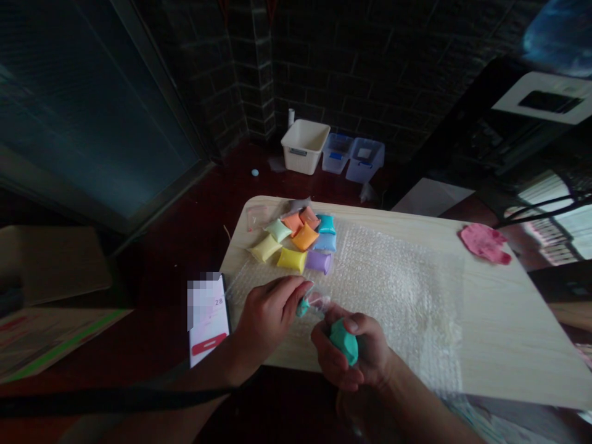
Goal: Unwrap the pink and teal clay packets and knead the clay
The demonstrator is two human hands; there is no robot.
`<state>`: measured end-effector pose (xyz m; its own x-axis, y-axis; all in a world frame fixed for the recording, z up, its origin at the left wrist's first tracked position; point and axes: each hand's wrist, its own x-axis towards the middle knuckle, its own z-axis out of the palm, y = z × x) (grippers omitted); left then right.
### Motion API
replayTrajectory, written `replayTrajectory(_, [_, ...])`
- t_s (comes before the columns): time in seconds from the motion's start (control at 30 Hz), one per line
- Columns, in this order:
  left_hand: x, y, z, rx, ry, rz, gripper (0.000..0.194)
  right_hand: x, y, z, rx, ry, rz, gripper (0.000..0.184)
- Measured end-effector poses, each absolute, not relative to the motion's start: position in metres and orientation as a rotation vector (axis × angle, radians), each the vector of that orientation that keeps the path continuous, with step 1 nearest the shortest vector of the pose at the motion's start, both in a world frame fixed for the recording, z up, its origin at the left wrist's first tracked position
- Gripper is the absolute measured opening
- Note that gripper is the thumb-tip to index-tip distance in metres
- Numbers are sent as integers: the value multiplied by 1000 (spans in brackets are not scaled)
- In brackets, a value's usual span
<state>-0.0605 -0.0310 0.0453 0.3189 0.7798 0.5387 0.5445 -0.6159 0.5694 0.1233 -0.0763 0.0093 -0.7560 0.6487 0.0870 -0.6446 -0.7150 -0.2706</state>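
Note:
In my right hand rests a lump of teal modelling clay, with the fingers and thumb curled round it. My left hand pinches a clear plastic wrapper between thumb and fingers. A small bit of teal clay shows at the wrapper by those fingertips. The wrapper stretches toward my right hand; whether that hand also grips it, I cannot tell. Beyond my hands lie several packets of coloured clay, among them a yellow packet, a purple packet and an orange packet.
Bubble wrap covers the middle of the wooden table. A flattened pink piece lies at the far right. At the left edge is a phone. A cream bin and two clear boxes stand on the floor beyond.

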Motion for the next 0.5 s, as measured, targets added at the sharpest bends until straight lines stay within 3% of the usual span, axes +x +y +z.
replayTrajectory(0.3, [-64,-29,47,2290,1186,1158,18,123,-75,14,-126,-408,2380,46])
replayTrajectory(0.5, [-70,-23,46,2175,1347,1123,16,126,-75,21,-422,-488,2275,72])
